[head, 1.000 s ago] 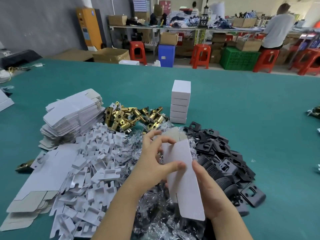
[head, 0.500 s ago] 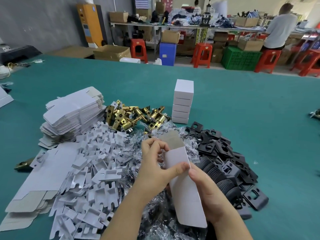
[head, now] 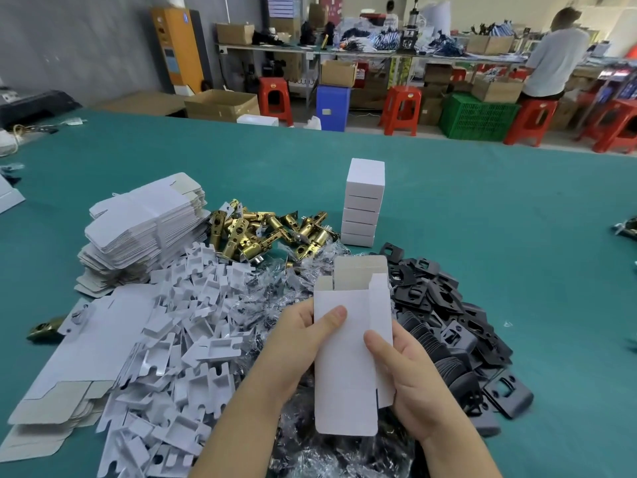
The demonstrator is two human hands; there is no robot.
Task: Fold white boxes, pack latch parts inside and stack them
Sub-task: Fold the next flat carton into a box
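We see green worktop (head: 482, 208) carrying heaps: flat box blanks (head: 144, 222), white inserts (head: 179, 332), black plates (head: 448, 322), brass latches (head: 265, 232). Stack of closed white boxes (head: 363, 201) stands upright behind. We hold open white box (head: 348, 367) above heaps, long axis running away from us, open mouth at far end, inside looks empty. Left hand (head: 296, 343) grip wraps left edge, right hand (head: 406, 374) grip wraps right edge.

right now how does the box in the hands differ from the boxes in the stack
The held box is open at its far end with flaps up; the stacked boxes are closed. The held box is gripped above the table by the left hand and right hand; the stack stands on the table. Both are plain white.
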